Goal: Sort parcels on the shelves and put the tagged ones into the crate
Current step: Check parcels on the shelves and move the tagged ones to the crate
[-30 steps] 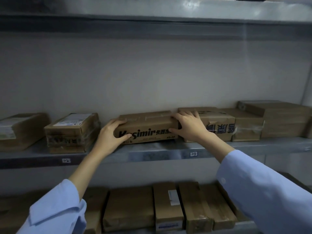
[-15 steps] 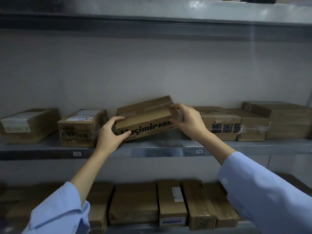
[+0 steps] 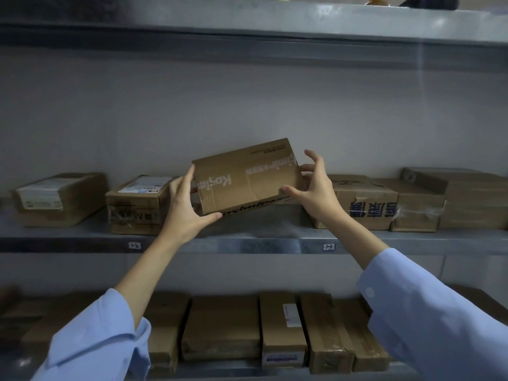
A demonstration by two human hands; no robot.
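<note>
Middle shelf (image 3: 261, 229), grey metal, running the full width of the head view; upper shelf (image 3: 247, 20), same metal, above it; row of brown parcels (image 3: 221, 328) lying side by side on the level below it, one with a white label on top; three brown cartons at its right end, the outermost (image 3: 472, 199) largest, the innermost (image 3: 362, 204) printed with blue characters on its front; two parcels at its left end, each with a white label on top, one (image 3: 137, 204) near the gap at its centre, one (image 3: 60, 199) further out; printed parcel (image 3: 247, 174), flat brown carton with white lettering, held tilted in the air above its centre, touching no shelf; left hand (image 3: 184, 210) clamped on the parcel's left end, thumb under the lower corner; right hand (image 3: 316, 193) gripping the right end, thumb on the lower edge, fingers spread behind; two small white tags (image 3: 135, 245) (image 3: 328, 247) on its front lip
</note>
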